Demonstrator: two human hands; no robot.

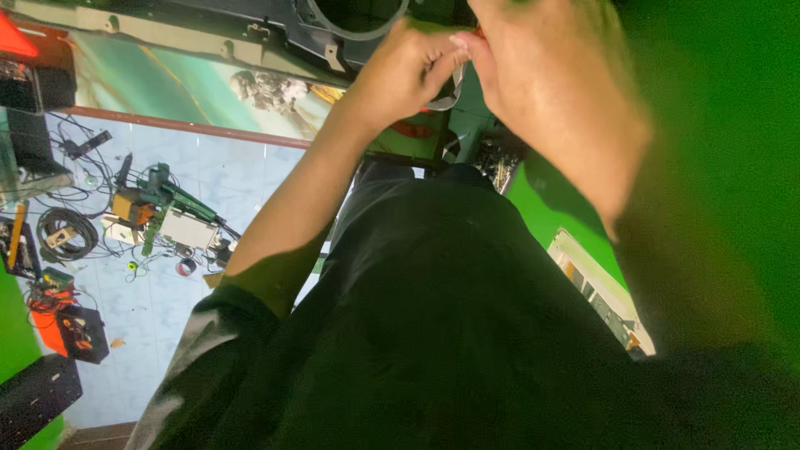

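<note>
Ribbon strip (451, 93): thin, flat, pale grey, flexible; long axis runs near-far, curling under the hands; top centre.
Left hand (406, 71): fingers pinched on strip's upper end.
Right hand (550, 83): closed on same end (blurred, grip detail unclear).
Ring opening (354, 32): dark, round, w/ grey rim, far.
Floor (225, 179): pale tile; circuit boards (167, 212) & wires at left.

Pale flat ribbon strip (451, 90), curved, pinched between fingers (433, 58)

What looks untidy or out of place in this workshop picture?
The floor is littered with loose parts: a coiled cable, tangled wires and bare circuit boards. Both hands pinch a pale strip.
</note>
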